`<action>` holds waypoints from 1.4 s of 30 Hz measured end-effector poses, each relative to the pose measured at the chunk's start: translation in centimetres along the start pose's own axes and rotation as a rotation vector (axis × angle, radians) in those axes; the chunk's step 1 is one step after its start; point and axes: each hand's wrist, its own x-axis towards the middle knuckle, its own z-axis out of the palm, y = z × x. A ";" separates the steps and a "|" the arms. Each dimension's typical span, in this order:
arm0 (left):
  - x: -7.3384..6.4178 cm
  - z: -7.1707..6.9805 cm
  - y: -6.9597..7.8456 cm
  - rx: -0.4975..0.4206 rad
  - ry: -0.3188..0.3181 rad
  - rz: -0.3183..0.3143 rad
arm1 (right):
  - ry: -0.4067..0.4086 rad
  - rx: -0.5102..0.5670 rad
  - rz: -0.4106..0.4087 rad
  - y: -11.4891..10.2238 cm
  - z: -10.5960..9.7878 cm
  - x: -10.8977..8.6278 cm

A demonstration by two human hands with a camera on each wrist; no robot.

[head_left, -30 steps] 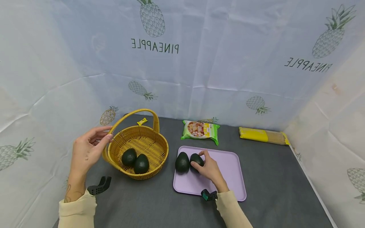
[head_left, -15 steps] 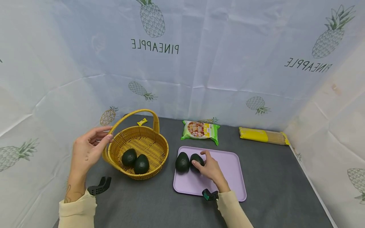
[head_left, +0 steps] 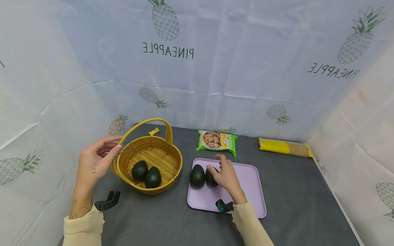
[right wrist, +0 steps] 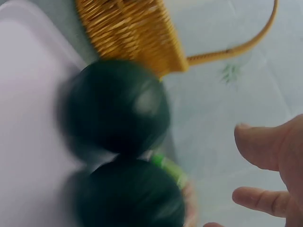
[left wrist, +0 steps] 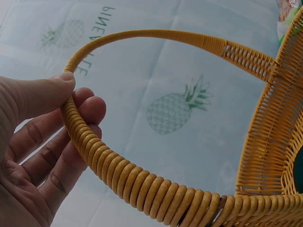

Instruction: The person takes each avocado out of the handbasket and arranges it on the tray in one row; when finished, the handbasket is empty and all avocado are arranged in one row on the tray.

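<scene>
My left hand (head_left: 97,160) pinches the handle (left wrist: 106,165) of a yellow woven basket (head_left: 174,150) between thumb and fingers. Two dark green avocados lie in the basket, one at the left (head_left: 140,169) and one beside it (head_left: 153,177). On a lilac tray (head_left: 249,191) sit two more avocados side by side, a left one (head_left: 197,176) and a right one (head_left: 211,177). Above the right avocado is my right hand (head_left: 227,176), its fingers spread and holding nothing. In the right wrist view its thumb and fingers (right wrist: 260,201) stand apart from both avocados, which look blurred.
Behind the tray lies a green and white food packet (head_left: 216,140). A yellow pack of noodles (head_left: 284,147) is at the back right. One small yellow wrapped piece (head_left: 154,131) lies behind the basket. Pineapple-printed cloth (head_left: 231,68) encloses the grey table (head_left: 295,194).
My right hand has let go of the right avocado on the tray and risen slightly off it, fingers spreading. The left hand keeps its hold on the basket handle, unmoved.
</scene>
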 end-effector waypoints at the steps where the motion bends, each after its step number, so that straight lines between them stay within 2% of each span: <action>1: 0.0 0.0 0.0 -0.003 -0.003 0.004 | 0.010 0.006 -0.016 -0.6 -0.2 0.3; 6: 0.3 0.2 0.0 -0.017 -0.003 0.019 | 0.043 0.030 -0.129 -3.7 -0.6 1.6; 9: 0.4 0.3 0.2 -0.019 0.000 0.016 | 0.029 0.044 -0.184 -5.3 -0.7 2.3; 19: 0.6 0.5 0.4 -0.009 0.000 0.022 | -0.074 0.055 -0.244 -9.3 0.2 3.5; 26: 0.5 0.1 0.6 -0.026 -0.002 0.026 | -0.185 0.003 -0.307 -12.5 2.8 4.2; 30: 0.3 0.1 0.5 -0.028 0.003 0.019 | -0.226 -0.036 -0.328 -13.6 4.6 4.5; 36: 0.2 0.2 0.3 -0.010 -0.009 0.025 | -0.306 -0.067 -0.326 -14.8 7.3 4.2; 42: -0.1 0.0 0.3 -0.013 -0.008 0.007 | -0.405 -0.117 -0.307 -14.9 9.8 3.6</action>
